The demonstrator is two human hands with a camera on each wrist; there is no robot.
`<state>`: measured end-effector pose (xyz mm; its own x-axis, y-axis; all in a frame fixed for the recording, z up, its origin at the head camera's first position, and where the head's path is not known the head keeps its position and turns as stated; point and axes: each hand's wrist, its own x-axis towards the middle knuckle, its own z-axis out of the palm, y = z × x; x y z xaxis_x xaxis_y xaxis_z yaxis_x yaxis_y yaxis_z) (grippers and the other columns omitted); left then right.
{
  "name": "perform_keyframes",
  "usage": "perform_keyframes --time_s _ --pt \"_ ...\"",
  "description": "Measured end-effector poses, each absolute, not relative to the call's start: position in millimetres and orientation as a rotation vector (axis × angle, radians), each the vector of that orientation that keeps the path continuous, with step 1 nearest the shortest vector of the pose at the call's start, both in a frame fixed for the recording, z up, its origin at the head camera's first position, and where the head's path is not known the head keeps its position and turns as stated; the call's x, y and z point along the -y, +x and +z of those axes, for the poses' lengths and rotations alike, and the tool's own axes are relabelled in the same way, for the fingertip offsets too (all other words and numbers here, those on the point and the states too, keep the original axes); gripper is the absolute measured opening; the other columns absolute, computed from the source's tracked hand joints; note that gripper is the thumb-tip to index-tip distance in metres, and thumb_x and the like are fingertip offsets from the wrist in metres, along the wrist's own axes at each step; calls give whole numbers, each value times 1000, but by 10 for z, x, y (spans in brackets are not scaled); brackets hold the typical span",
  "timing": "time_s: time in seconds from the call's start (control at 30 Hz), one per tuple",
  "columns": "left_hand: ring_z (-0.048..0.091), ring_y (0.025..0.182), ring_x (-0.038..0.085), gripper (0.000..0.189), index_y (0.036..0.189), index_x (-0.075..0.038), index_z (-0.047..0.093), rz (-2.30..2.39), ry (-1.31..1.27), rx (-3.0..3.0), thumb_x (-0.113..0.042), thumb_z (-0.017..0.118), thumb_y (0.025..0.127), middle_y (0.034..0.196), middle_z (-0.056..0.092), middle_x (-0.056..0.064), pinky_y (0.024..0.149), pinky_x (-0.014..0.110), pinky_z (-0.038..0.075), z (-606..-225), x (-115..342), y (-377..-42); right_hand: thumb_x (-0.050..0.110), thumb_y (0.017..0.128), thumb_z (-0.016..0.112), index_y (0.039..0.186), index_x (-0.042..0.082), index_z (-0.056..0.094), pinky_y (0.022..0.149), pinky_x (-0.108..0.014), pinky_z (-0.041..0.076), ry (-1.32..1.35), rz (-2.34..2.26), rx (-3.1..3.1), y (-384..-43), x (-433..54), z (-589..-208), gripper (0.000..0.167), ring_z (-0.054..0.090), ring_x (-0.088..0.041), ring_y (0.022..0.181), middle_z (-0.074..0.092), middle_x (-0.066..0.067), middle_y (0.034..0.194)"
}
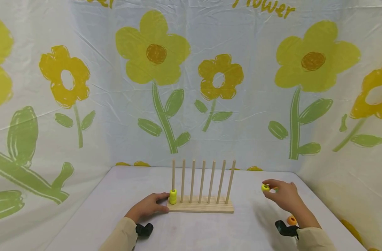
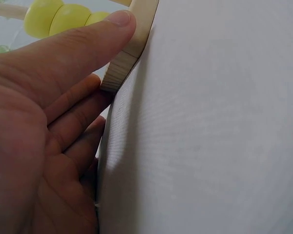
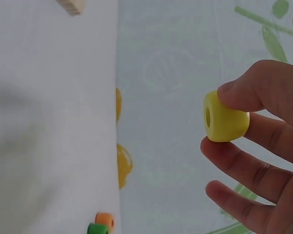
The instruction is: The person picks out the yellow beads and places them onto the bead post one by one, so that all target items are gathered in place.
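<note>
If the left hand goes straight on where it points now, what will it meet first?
First the wooden rack, whose end the left hand touches; just beyond, probably the stacked yellow beads.

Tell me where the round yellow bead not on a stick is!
In the head view, the round yellow bead is on the right side, pinched in the right hand above the white table, right of the light wooden peg stand.

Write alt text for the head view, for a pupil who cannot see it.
A person's right hand holds up a yellow bead; the left hand grips one end of a wooden rack with seven pegs. Yellow beads are stacked on the leftmost peg.
</note>
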<state>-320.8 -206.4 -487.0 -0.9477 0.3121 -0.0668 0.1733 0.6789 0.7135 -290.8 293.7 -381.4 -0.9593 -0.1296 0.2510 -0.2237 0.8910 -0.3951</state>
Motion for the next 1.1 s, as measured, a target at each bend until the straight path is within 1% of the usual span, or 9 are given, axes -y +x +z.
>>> perform_keyframes --time_s 0.13,0.27,0.37,0.47,0.57,0.7,0.8,0.97,1.1 --pt "33 141 42 75 141 -22 52 1118 403 -2711 -48 78 75 151 44 12 111 65 26 -4871 2066 -3211 23 84 70 117 7 66 99 -77 15 314 633 2808 -2904 -2878 -3760 37 61 -44 101 71 -13 100" --pt "34 141 42 75 140 -22 53 1111 410 -2719 -49 78 75 150 44 13 112 64 26 -4865 2072 -3214 22 84 70 117 8 66 101 -75 16 333 674 2786 -2907 -2819 -3702 36 64 -35 88 71 -12 100" --pt "34 141 42 75 140 -22 53 1114 405 -2715 -49 78 75 150 44 14 113 64 26 -4856 2076 -3212 22 84 70 116 9 67 103 -73 17 348 678 2759 -2913 -2769 -3657 34 65 -33 87 72 -11 99" --pt "34 141 42 75 140 -22 53 1120 402 -2712 -50 78 75 150 45 13 112 64 27 -4862 2072 -3212 21 84 70 115 10 68 103 -71 21 376 655 2725 -2920 -2720 -3609 33 64 -38 96 73 -10 98" --pt "35 141 41 75 140 -22 53 1124 411 -2716 -49 78 75 149 46 12 112 64 27 -4870 2070 -3209 21 85 69 116 10 68 100 -67 28 385 638 2710 -2920 -2673 -3558 34 60 -43 104 73 -10 98" --pt "36 140 41 74 140 -21 53 1132 438 -2722 -48 78 75 148 47 11 111 64 28 -4885 2079 -3217 21 85 69 118 10 68 103 -71 24 375 657 2712 -2923 -2625 -3511 35 58 -44 108 72 -11 101" --pt "36 140 40 73 140 -20 54 1151 449 -2713 -47 78 76 148 48 10 112 63 28 -4897 2081 -3227 20 85 69 117 9 67 107 -74 15 379 677 2712 -2928 -2602 -3501 34 60 -44 107 71 -13 103" --pt "36 140 40 73 139 -20 55 1157 451 -2711 -47 78 76 147 49 10 111 63 29 -4904 2083 -3231 21 85 69 118 8 67 107 -75 14 388 696 2705 -2926 -2572 -3499 35 60 -44 108 71 -15 104" --pt "37 140 41 72 138 -20 55 1159 443 -2709 -46 79 76 147 49 11 111 64 29 -4902 2086 -3231 20 86 69 117 10 67 107 -74 16 424 689 2677 -2929 -2538 -3468 33 63 -41 103 71 -12 101"
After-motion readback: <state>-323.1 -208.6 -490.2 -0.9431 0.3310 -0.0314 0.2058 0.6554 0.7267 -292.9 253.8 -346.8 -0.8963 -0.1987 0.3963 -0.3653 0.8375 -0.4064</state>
